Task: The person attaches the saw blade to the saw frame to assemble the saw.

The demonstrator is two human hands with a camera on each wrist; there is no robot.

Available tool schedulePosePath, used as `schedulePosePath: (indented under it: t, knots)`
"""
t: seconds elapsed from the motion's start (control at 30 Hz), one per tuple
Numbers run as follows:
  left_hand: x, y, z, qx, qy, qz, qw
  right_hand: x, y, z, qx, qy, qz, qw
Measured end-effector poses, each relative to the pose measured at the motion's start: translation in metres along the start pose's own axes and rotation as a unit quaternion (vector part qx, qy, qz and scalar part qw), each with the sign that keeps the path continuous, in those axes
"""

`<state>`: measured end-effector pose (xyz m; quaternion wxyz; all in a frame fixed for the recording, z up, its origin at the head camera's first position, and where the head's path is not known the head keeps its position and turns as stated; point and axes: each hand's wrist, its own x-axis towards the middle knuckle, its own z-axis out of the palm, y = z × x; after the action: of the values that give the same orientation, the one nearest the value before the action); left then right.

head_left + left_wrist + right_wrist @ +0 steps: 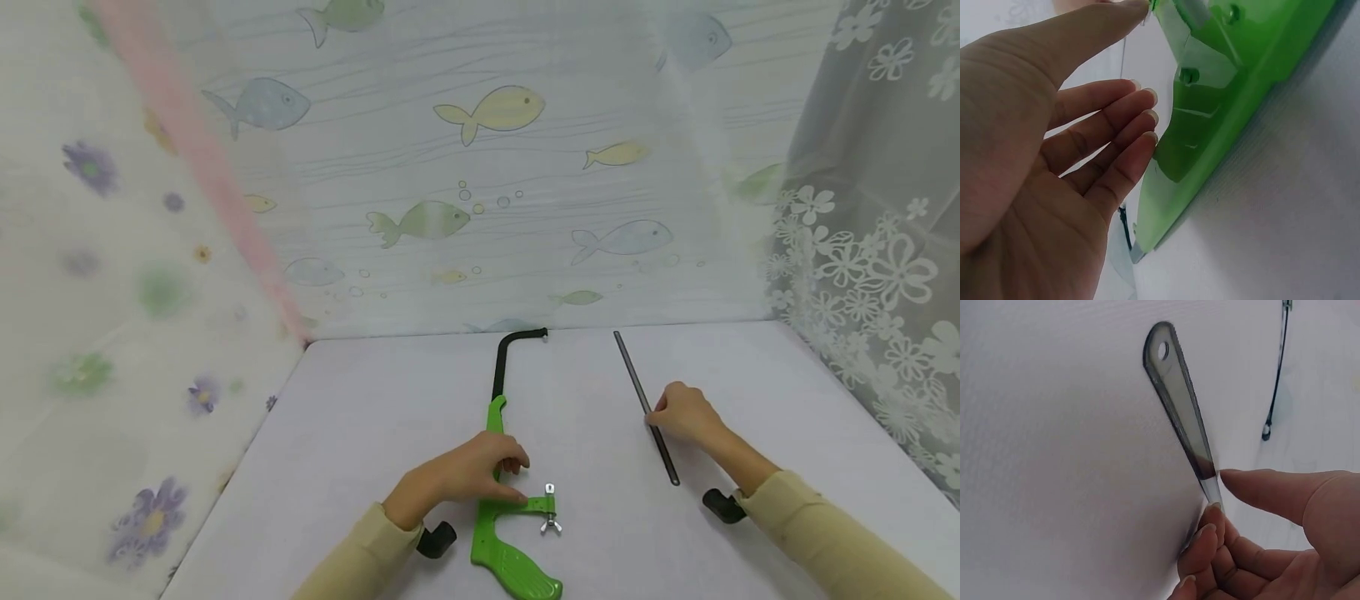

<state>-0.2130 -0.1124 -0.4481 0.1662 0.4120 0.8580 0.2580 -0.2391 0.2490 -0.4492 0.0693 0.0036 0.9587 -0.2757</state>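
Item one: hacksaw blade (633, 373), dark, narrow and straight, placed right of centre on the white tabletop (375, 392). Its long axis is set from far left to near right; a round hole is seen at one end in the right wrist view. The blade is met at the left side of the right hand (684, 412), by which it is far more nearly reached than by the left. It is pinched past its middle, between thumb and curled fingertips; whether it is raised off the tabletop cannot be told.

Item two: hacksaw frame (486, 546), bright green with a black bent tube (501, 367), laid left of the blade and well apart from it. Its long axis is run from near to far, the green handle (525, 575) at the near end. A wing nut (551, 526) is mounted at the tip of the short near arm, pointed right.

Item three: left hand (476, 468), held across the frame from the left, thumb stretched along the short arm. Its fingers are loosely bent and spread from the thumb, with no grasp shown; contact at the fingertips is not clearly shown.

Pose, right: forearm reached in from near right, palm turned left.
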Motion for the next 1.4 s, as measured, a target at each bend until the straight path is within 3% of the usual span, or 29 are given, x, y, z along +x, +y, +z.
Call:
schedulePosePath:
  t: [0.37, 0.77, 1.4]
  knots:
    - [0.003, 0.001, 0.011, 0.021, -0.026, 0.029, 0.9990, -0.002, -0.006, 0.001, -0.009, -0.014, 0.022, 1.000]
    - [0.005, 0.005, 0.017, 0.040, -0.042, 0.036, 0.9977, -0.003, -0.013, 0.006, -0.046, 0.002, 0.034, 0.998]
    - [0.005, 0.011, 0.020, 0.033, -0.058, 0.034, 0.9972, -0.001, -0.011, 0.004, -0.028, -0.019, 0.023, 0.999]
